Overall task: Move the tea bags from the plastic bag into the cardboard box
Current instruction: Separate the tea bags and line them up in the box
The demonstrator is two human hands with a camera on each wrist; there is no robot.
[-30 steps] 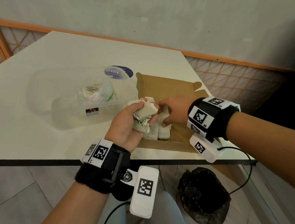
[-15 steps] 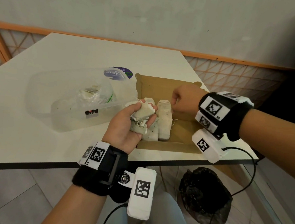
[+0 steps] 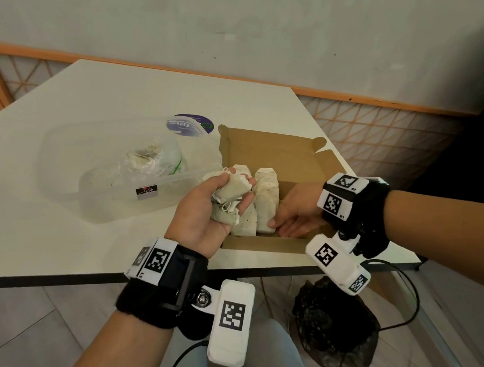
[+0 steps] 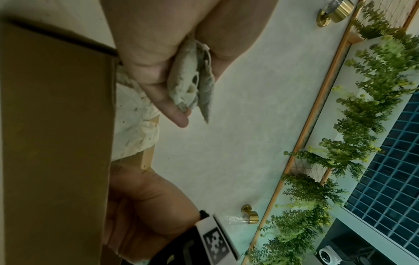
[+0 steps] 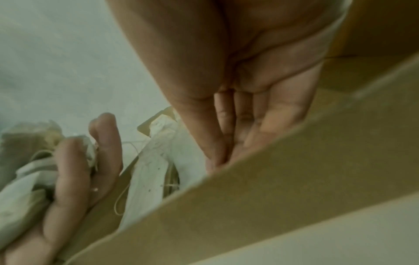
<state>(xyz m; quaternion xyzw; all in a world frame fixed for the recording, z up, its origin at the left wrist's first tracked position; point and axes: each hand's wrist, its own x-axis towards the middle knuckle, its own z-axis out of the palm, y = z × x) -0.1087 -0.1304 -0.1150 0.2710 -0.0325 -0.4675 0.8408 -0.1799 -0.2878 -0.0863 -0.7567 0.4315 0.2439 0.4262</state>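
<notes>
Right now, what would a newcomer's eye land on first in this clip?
Probably the left hand, held above the table's near edge with a bunch of tea bags in its grip. Just right of it, the right hand lies open inside the cardboard box, beside a row of tea bags already laid there.

- My head view looks forward and down from above both wrists, taking in the cardboard box [image 3: 283,160] just beyond them.
- My left wrist view sits very close under the left hand [image 4: 158,59], facing along its fingers.
- My right wrist view looks along the right hand [image 5: 244,75] from close, sharing the box wall and left hand.
</notes>
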